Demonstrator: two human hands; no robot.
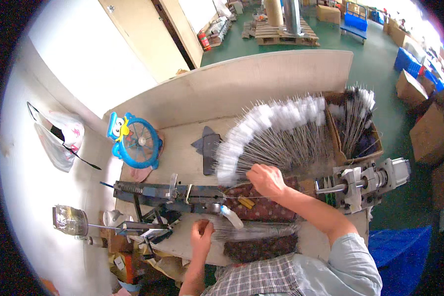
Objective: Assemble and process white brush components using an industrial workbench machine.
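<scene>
White-tipped wire stems (276, 133) fan at twelve o'clock, light and springy I'd judge, so your right hand (265, 180) pinches their gathered bases while your left hand (201, 236) closes on a loose bundle (254, 231).

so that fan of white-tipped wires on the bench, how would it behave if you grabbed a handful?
The fan of white-tipped wires is likely light and springy: the stems look thin and long. They lie loose and splayed, so a handful would probably slip apart or snag. The right hand rests at their gathered end, probably the steadiest place to grip.
</scene>
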